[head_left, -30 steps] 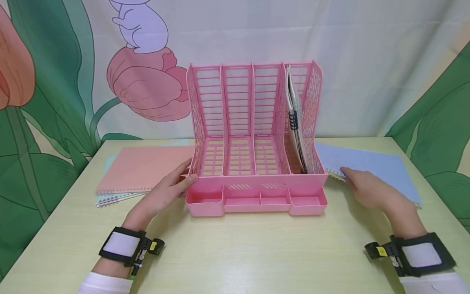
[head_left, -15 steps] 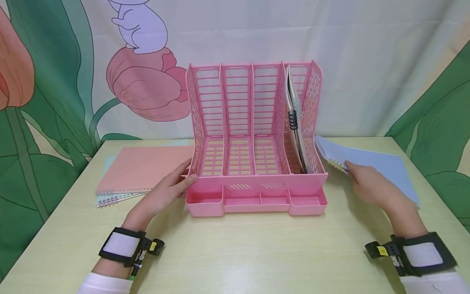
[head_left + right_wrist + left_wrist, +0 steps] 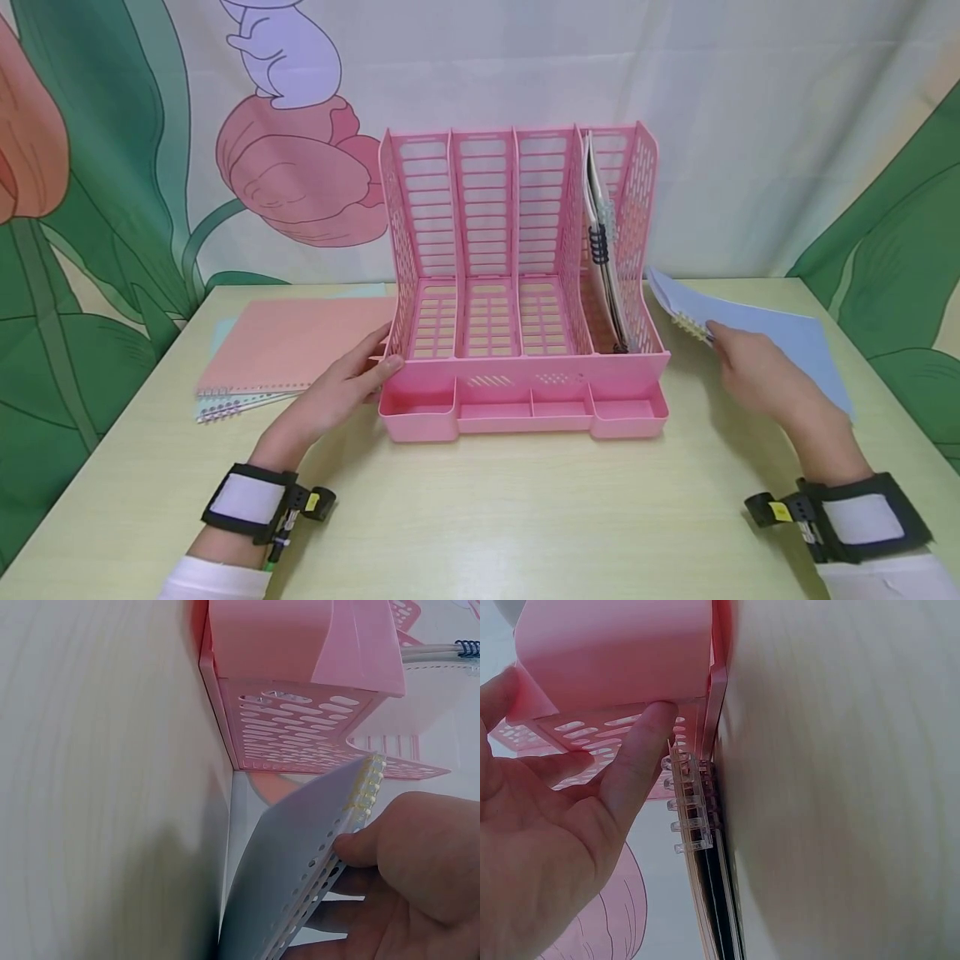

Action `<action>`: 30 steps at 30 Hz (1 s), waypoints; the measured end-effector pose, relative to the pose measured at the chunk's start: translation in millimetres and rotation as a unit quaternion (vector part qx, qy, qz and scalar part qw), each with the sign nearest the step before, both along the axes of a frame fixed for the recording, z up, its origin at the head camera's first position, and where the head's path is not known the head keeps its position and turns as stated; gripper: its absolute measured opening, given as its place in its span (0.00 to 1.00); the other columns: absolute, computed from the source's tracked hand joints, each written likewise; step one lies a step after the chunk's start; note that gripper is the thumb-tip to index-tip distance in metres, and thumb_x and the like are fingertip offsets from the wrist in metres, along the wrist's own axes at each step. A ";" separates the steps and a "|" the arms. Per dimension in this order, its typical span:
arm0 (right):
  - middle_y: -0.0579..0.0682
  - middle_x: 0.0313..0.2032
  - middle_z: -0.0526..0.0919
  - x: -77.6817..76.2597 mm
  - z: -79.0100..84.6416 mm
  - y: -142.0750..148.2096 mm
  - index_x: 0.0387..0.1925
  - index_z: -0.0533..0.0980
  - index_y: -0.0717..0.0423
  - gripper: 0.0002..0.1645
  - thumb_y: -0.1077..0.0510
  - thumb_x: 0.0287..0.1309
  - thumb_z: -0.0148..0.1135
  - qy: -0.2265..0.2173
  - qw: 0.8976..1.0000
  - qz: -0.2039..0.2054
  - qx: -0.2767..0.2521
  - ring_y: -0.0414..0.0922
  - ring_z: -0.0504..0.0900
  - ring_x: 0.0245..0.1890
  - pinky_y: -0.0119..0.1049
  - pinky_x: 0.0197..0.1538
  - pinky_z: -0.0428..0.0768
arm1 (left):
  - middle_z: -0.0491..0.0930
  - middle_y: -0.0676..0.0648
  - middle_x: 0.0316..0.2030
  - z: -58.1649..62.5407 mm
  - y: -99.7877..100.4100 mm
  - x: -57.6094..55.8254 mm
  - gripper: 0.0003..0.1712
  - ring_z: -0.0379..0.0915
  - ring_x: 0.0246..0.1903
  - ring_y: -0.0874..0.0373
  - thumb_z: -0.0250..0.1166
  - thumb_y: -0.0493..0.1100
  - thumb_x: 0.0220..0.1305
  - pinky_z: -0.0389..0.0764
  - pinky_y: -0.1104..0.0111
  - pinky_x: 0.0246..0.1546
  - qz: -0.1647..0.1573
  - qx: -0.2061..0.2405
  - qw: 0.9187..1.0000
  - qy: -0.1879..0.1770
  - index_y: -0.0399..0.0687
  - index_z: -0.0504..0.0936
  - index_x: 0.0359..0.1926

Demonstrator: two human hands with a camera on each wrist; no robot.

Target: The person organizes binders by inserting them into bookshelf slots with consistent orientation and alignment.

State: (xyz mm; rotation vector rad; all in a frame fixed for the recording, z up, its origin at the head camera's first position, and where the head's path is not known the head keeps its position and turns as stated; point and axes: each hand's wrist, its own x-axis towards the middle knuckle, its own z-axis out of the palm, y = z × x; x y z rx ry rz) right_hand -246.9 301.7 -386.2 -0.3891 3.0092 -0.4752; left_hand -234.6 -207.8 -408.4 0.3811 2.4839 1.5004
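In the head view, a pink desktop file organizer [image 3: 487, 371] with upright slots stands mid-table. My left hand [image 3: 341, 387] rests against its left front corner. In the left wrist view the fingers [image 3: 637, 761] lie fairly straight along the side wall, with the thumb at the rim. Right of the organizer, my right hand [image 3: 761, 371] pinches a blue spiral notebook [image 3: 780, 325] by its ringed edge, thumb on one face and fingers on the other. That edge is lifted and the cover bends; the right wrist view shows its yellowish rings [image 3: 367, 784] near the organizer's side.
Spiral notebooks [image 3: 300, 342], the top one salmon pink, lie stacked left of the organizer. Black-ringed notebooks [image 3: 600, 250] stand in its rightmost slot. Small front trays [image 3: 525, 421] line its base. A printed curtain [image 3: 720, 150] hangs behind the table [image 3: 510, 517].
My right hand has taken hold of the blue notebook's ringed edge and raised it off the table, shifting slightly up and away. The left hand and the organizer have stayed put.
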 end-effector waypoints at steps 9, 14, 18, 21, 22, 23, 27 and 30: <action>0.80 0.63 0.67 1.5 1.5 -5.2 0.70 0.59 0.80 0.28 0.69 0.74 0.47 0.021 1.000 -0.018 -0.013 0.75 0.67 0.64 0.69 0.63 0.67 | 0.64 0.33 0.69 0.9 0.8 0.4 0.44 0.70 0.63 0.39 0.56 0.58 0.78 0.81 0.52 0.56 0.000 -0.002 1.000 0.000 0.53 0.47 0.83; 0.80 0.59 0.71 2.7 2.1 -6.3 0.67 0.62 0.81 0.26 0.69 0.73 0.48 0.038 0.999 -0.019 -0.012 0.74 0.71 0.60 0.69 0.61 0.70 | 0.64 0.33 0.69 1.8 1.1 0.9 0.44 0.70 0.63 0.39 0.56 0.58 0.78 0.81 0.51 0.56 0.001 -0.004 1.000 -0.003 0.54 0.46 0.83; 0.78 0.56 0.72 3.6 1.7 -6.0 0.66 0.64 0.80 0.25 0.68 0.74 0.48 0.049 0.998 -0.028 0.002 0.73 0.73 0.57 0.68 0.58 0.74 | 0.63 0.34 0.70 2.3 0.9 1.4 0.45 0.69 0.64 0.39 0.56 0.60 0.77 0.81 0.51 0.57 0.002 -0.007 1.000 -0.004 0.55 0.46 0.83; 0.76 0.56 0.73 4.0 2.0 -6.4 0.66 0.65 0.78 0.24 0.67 0.74 0.48 0.052 0.998 -0.037 0.015 0.72 0.74 0.56 0.68 0.56 0.75 | 0.64 0.34 0.70 1.3 0.6 0.9 0.44 0.69 0.64 0.39 0.56 0.59 0.77 0.81 0.51 0.56 0.001 -0.004 1.000 -0.001 0.55 0.46 0.83; 0.76 0.56 0.73 4.2 2.3 -6.4 0.66 0.65 0.78 0.24 0.67 0.74 0.48 0.054 0.998 -0.038 0.018 0.71 0.74 0.56 0.68 0.56 0.75 | 0.64 0.33 0.70 0.9 0.5 0.6 0.44 0.70 0.63 0.39 0.56 0.58 0.78 0.81 0.51 0.56 0.000 -0.002 1.000 -0.001 0.54 0.46 0.83; 0.76 0.55 0.74 4.3 2.7 -6.5 0.66 0.65 0.78 0.24 0.67 0.74 0.48 0.056 0.997 -0.037 0.021 0.71 0.74 0.56 0.68 0.55 0.76 | 0.64 0.33 0.70 0.5 0.5 0.2 0.43 0.70 0.63 0.39 0.56 0.57 0.78 0.81 0.51 0.56 -0.001 0.001 1.000 0.000 0.54 0.47 0.83; 0.75 0.52 0.76 4.7 4.7 -6.3 0.62 0.67 0.79 0.22 0.67 0.74 0.47 0.066 0.997 -0.033 0.019 0.70 0.77 0.52 0.67 0.53 0.77 | 0.64 0.32 0.69 -0.6 0.4 -0.9 0.42 0.70 0.63 0.39 0.56 0.56 0.79 0.81 0.51 0.55 -0.001 0.007 1.000 0.002 0.53 0.47 0.83; 0.75 0.50 0.76 4.3 5.1 -5.9 0.60 0.67 0.79 0.20 0.67 0.74 0.46 0.076 0.997 -0.030 0.009 0.69 0.78 0.50 0.67 0.52 0.77 | 0.64 0.32 0.70 -0.6 0.5 -0.7 0.43 0.70 0.63 0.39 0.56 0.57 0.78 0.81 0.51 0.56 -0.001 0.008 1.000 0.002 0.53 0.47 0.83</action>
